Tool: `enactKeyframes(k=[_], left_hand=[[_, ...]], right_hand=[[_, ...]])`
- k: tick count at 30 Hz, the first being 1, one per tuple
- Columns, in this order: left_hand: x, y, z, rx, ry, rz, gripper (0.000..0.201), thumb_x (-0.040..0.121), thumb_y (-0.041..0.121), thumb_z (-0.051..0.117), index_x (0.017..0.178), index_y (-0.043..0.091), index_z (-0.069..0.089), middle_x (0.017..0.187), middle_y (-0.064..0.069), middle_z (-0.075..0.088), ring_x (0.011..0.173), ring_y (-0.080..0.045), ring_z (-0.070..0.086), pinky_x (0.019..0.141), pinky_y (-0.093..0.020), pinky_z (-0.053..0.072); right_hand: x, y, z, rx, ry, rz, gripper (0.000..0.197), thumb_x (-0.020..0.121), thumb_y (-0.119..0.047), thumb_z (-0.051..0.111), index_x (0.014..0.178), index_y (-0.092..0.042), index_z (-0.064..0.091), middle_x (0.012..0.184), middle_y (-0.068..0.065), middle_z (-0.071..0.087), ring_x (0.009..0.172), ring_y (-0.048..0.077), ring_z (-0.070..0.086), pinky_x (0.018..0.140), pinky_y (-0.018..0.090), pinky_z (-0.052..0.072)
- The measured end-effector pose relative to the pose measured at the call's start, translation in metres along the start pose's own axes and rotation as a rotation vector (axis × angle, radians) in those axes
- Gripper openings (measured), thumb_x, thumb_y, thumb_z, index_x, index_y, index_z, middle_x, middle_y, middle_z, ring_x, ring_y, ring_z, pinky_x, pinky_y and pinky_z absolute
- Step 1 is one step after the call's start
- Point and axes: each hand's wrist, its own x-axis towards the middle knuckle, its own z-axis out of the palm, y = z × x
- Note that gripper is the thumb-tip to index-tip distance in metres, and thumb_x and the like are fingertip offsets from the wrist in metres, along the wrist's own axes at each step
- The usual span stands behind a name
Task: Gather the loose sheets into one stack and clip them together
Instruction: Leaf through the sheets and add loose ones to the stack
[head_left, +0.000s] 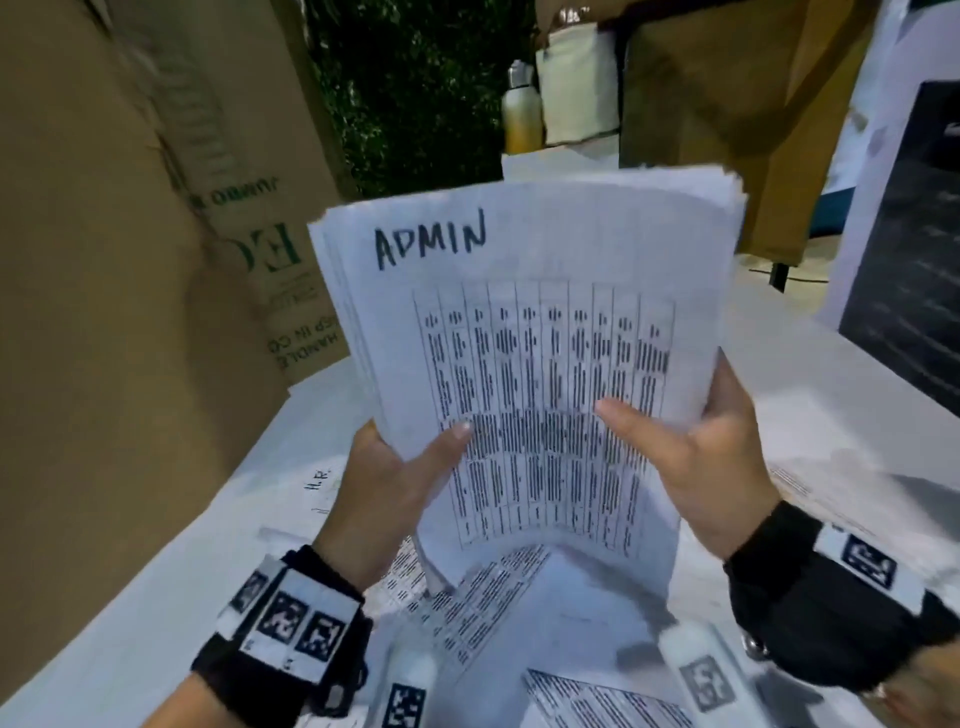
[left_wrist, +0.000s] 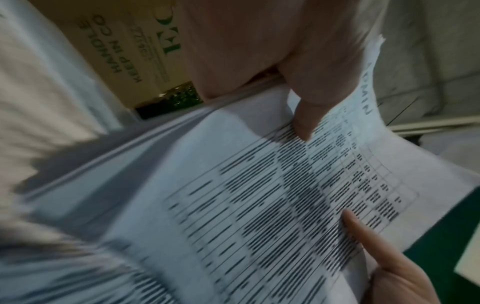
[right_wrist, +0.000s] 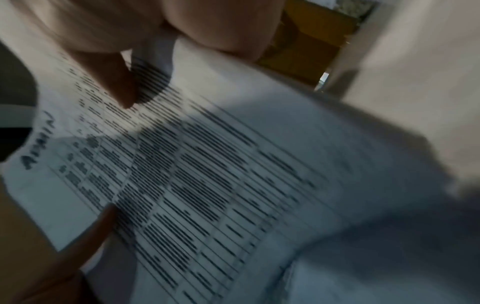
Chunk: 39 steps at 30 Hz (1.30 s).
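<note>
A thick stack of printed sheets, headed "ADMIN" in marker on top, is held upright above the table. My left hand grips its lower left edge, thumb across the front page. My right hand grips the lower right edge, thumb on the front and fingers behind. The stack's bottom edge curls toward me. Close up, the stack shows my left thumb pressing the page, and the stack shows my right thumb doing the same. More loose printed sheets lie on the white table below. No clip is visible.
Large cardboard boxes stand along the left. A bottle and a white bag sit at the table's far end. A dark-printed white box stands on the right. A sheet marked "H.R." lies by my left wrist.
</note>
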Motion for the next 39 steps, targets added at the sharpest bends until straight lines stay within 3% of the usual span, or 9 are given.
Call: enactKeyframes(k=[4, 8, 11, 13, 17, 20, 30, 34, 39], left_hand=[[0.003, -0.01, -0.006, 0.205, 0.059, -0.003, 0.026, 0.081, 0.041, 0.077, 0.098, 0.022, 0.072, 0.093, -0.004, 0.079, 0.088, -0.022, 0.074, 0.082, -0.033, 0.059], [0.03, 0.019, -0.028, 0.322, 0.028, 0.061, 0.008, 0.091, 0.023, 0.069, 0.091, 0.019, 0.075, 0.072, 0.012, 0.077, 0.072, -0.001, 0.073, 0.072, -0.021, 0.057], [0.048, 0.004, -0.055, 0.152, -0.221, -0.228, 0.019, 0.093, 0.013, 0.066, 0.109, 0.006, 0.072, 0.101, -0.023, 0.075, 0.106, -0.042, 0.069, 0.1, -0.051, 0.051], [0.05, -0.016, -0.064, 0.285, -0.307, -0.369, 0.023, 0.094, 0.014, 0.065, 0.112, 0.0, 0.07, 0.106, -0.027, 0.073, 0.104, -0.045, 0.067, 0.101, -0.051, 0.048], [0.045, -0.053, -0.063, 0.729, -0.367, -0.445, 0.021, 0.088, 0.032, 0.068, 0.083, 0.012, 0.068, 0.072, -0.004, 0.068, 0.066, -0.021, 0.063, 0.067, -0.03, 0.047], [0.043, -0.057, -0.052, 0.869, -0.366, -0.437, 0.017, 0.093, 0.03, 0.064, 0.09, 0.013, 0.062, 0.075, -0.004, 0.06, 0.065, -0.017, 0.057, 0.059, -0.027, 0.043], [0.036, -0.048, -0.027, 0.602, -0.162, -0.305, 0.011, 0.09, 0.019, 0.07, 0.08, 0.019, 0.066, 0.071, 0.002, 0.068, 0.065, -0.014, 0.064, 0.052, -0.016, 0.048], [0.038, -0.042, -0.019, 0.312, -0.012, -0.164, 0.01, 0.087, 0.008, 0.072, 0.085, 0.017, 0.07, 0.074, 0.009, 0.076, 0.067, -0.008, 0.073, 0.054, -0.013, 0.053], [0.043, -0.047, -0.006, 0.105, 0.082, -0.111, 0.024, 0.084, 0.0, 0.073, 0.097, 0.02, 0.072, 0.099, -0.003, 0.078, 0.094, -0.024, 0.074, 0.088, -0.04, 0.058]], right_hand=[[-0.013, 0.006, 0.012, -0.111, -0.056, 0.221, 0.011, 0.085, -0.013, 0.075, 0.082, -0.024, 0.072, 0.075, -0.014, 0.077, 0.075, 0.001, 0.072, 0.087, 0.039, 0.06], [-0.011, -0.002, 0.028, 0.046, -0.136, 0.376, 0.019, 0.093, -0.024, 0.067, 0.112, -0.021, 0.071, 0.11, -0.01, 0.077, 0.107, 0.008, 0.07, 0.102, 0.034, 0.05], [-0.029, 0.01, 0.04, 0.155, -0.268, 0.623, 0.017, 0.093, -0.018, 0.065, 0.108, -0.011, 0.071, 0.113, 0.013, 0.075, 0.108, 0.031, 0.069, 0.099, 0.049, 0.053], [-0.047, 0.03, 0.048, 0.078, -0.271, 0.718, 0.045, 0.079, -0.029, 0.074, 0.115, -0.003, 0.065, 0.122, 0.035, 0.06, 0.112, 0.052, 0.059, 0.096, 0.065, 0.048], [-0.058, 0.07, 0.053, -0.097, -0.346, 0.72, 0.051, 0.058, -0.043, 0.068, 0.106, -0.025, 0.07, 0.125, 0.006, 0.055, 0.116, 0.028, 0.057, 0.1, 0.046, 0.052], [-0.055, 0.069, 0.051, -0.116, -0.31, 0.75, 0.044, 0.05, -0.038, 0.06, 0.089, -0.019, 0.067, 0.115, -0.003, 0.044, 0.117, 0.024, 0.051, 0.101, 0.044, 0.05], [-0.036, 0.071, 0.023, -0.09, -0.177, 0.716, 0.032, 0.065, -0.024, 0.07, 0.096, -0.018, 0.064, 0.127, -0.003, 0.043, 0.12, 0.027, 0.052, 0.104, 0.049, 0.048], [-0.016, 0.084, 0.004, -0.071, -0.098, 0.663, 0.08, 0.046, -0.051, 0.087, 0.115, -0.022, 0.06, 0.139, 0.007, 0.048, 0.118, 0.03, 0.057, 0.102, 0.048, 0.049], [0.007, 0.076, -0.008, 0.08, -0.035, 0.67, 0.027, 0.074, -0.021, 0.083, 0.093, -0.013, 0.065, 0.114, 0.024, 0.069, 0.096, 0.039, 0.069, 0.09, 0.051, 0.055]])
